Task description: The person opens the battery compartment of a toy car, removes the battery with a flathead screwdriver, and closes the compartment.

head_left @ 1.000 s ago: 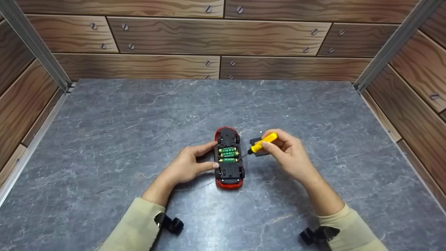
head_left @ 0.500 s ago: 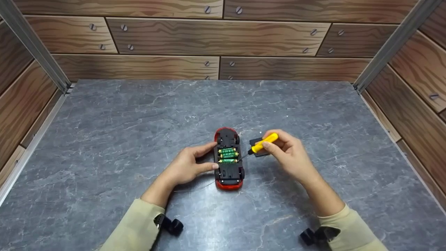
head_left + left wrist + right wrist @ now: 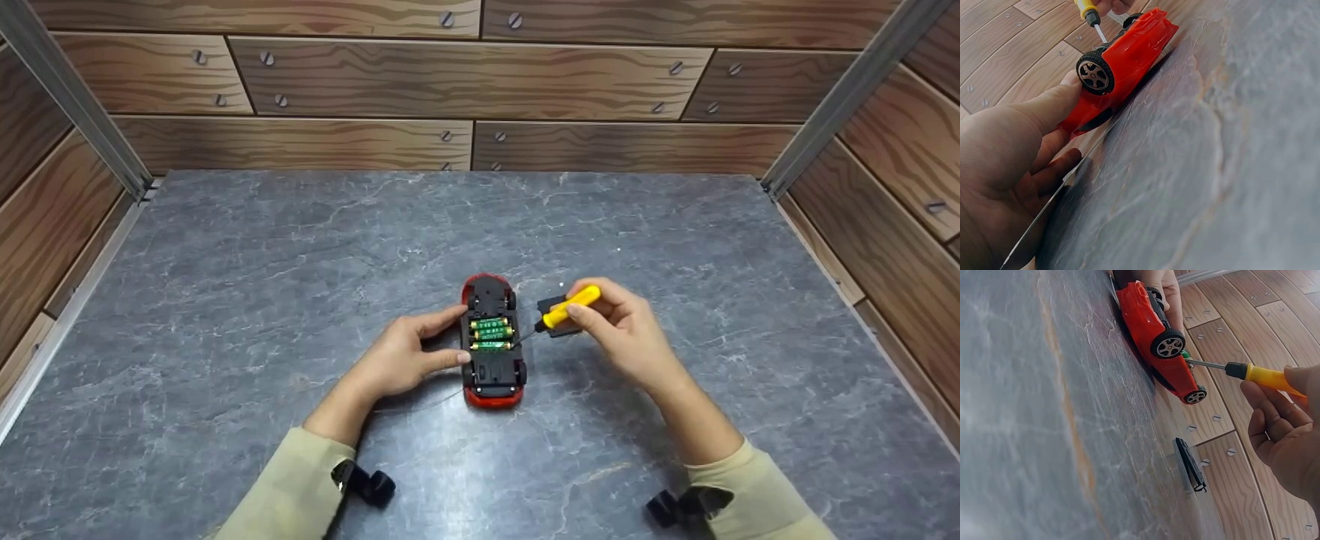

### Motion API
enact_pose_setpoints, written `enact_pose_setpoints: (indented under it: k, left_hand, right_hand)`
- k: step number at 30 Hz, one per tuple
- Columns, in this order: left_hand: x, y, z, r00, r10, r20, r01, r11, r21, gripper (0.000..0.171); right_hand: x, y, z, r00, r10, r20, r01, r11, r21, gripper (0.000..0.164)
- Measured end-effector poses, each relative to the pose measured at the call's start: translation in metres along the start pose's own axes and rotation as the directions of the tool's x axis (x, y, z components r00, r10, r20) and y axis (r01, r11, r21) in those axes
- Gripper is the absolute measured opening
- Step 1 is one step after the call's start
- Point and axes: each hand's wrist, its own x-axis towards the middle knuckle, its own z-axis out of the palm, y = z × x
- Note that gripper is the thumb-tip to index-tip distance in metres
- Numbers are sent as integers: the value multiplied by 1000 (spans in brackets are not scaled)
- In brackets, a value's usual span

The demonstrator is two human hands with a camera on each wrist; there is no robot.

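Note:
A red toy car (image 3: 493, 400) lies upside down on the table, its battery bay open with three green batteries (image 3: 491, 346) in it. My left hand (image 3: 397, 352) holds the car by its left side, the thumb near a wheel (image 3: 1095, 73) in the left wrist view. In my right hand (image 3: 630, 330) is a screwdriver (image 3: 574, 306) with a yellow handle, pinched between thumb and fingers. Its shaft slants down to the right end of the battery nearest me; the exact contact at the tip is too small to tell.
A black battery cover (image 3: 1189, 464) lies on the table right of the car, partly behind my right hand in the head view. A thin wire (image 3: 1039, 216) runs from the car past my left hand. Small pale specks (image 3: 561, 284) lie beyond the cover. Wood-patterned walls (image 3: 472, 79) enclose the table.

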Motion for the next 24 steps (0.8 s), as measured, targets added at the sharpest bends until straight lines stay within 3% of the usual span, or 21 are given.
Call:
enact_pose_setpoints:
  k: [8,17,24]
  left_hand:
    - [0,1,0,1000,-7,-1,7,1000,2,75]
    - [-1,1,1,1000,-9,3,9,1000,-17,74]
    - [-1,0,0,1000,-11,4,11,1000,0,75]
  right_hand:
    - [1,4,-3,1000,17,-13,-17,1000,18,18]
    - [2,9,-3,998,67,-21,-63,988,140,15]
    - [2,8,-3,998,57,-19,-54,988,147,18]
